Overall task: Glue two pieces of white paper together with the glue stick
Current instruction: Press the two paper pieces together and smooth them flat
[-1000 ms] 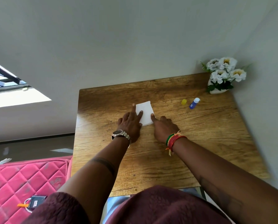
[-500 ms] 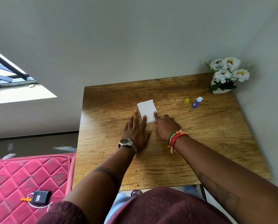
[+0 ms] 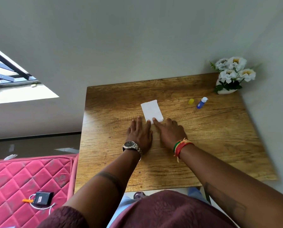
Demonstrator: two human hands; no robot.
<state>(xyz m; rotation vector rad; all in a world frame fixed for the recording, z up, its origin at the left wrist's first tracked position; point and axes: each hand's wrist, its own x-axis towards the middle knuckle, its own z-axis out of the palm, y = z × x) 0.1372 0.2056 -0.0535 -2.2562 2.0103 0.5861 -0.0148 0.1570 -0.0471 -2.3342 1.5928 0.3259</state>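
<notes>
both hands lie flat on the wooden table [image 3: 219, 145]. the left hand [image 3: 140, 134] has straight, spread fingers, its index tip at the paper's [image 3: 151, 111] near edge. the right hand [image 3: 170, 131] presses an extended index finger on the paper's near corner, other fingers curled. the white paper lies mid-table. the glue stick [image 3: 201, 102] and yellow cap [image 3: 191, 101] lie well apart to the right, near the flowers [image 3: 233, 71].

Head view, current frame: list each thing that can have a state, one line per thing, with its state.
white paper: flat on the table, edges stacked, near edge under fingertips.
glue stick: uncapped, lying on the table, untouched.
yellow cap: off, beside the glue stick.
left hand: flat, fingers straight, index fingertip at the paper's near edge.
right hand: index finger pressing the paper's near corner.
</notes>
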